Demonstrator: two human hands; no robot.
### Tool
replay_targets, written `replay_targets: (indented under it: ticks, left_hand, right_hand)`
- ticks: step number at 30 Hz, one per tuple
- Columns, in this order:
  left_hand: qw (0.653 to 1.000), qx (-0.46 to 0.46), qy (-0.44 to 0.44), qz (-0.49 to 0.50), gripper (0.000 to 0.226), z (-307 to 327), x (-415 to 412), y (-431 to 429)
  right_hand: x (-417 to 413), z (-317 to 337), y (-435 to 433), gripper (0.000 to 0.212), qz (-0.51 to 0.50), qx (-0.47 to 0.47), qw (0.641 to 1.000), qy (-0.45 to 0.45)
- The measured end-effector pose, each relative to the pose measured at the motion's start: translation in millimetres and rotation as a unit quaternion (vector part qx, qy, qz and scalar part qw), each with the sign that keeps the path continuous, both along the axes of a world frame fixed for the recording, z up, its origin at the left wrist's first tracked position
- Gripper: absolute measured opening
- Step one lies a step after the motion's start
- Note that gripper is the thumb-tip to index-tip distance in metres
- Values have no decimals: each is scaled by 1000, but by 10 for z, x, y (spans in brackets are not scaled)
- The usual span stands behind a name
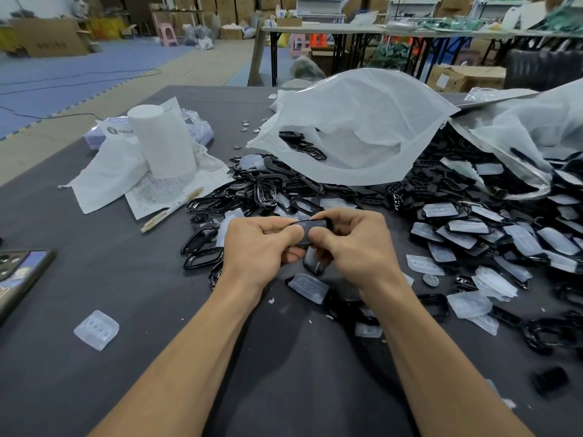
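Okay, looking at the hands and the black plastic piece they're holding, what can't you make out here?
Head view, all of it:
black part: fingers of the left hand and right hand cover most of it; one piece or two, unclear.
phone: cut off by the left edge.
paper sheet: writing too small to read.
dark object, lower right: blurred.

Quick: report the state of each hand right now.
Left hand: closed, pinching the black plastic shell.
Right hand: closed, gripping the same black plastic shell.
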State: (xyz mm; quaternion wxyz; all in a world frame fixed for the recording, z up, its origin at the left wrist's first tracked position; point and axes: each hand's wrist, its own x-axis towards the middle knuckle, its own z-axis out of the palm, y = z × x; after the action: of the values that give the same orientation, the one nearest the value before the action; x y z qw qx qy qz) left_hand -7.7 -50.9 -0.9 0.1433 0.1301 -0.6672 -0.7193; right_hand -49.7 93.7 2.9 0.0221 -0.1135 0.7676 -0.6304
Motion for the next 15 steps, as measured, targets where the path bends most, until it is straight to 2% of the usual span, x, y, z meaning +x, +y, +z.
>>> replay_targets:
  ticks: [7,10,13,15]
  left_hand:
    - [1000,0,-12,10,23,-2,-8,8]
    - [999,11,-12,28,18,-10,-21,-17]
    - [998,28,-10,47,12,-15,-40,-47]
    - [998,32,-8,54,10,-18,-47,-46]
  right_hand:
    - [-12,78,42,28,52,-97,990,-87]
    - [-29,108,92,24,-3,-126,987,-105]
    - [-58,107,173,17,-99,-59,993,-31]
    - [-43,101,169,15,-115,11,993,30]
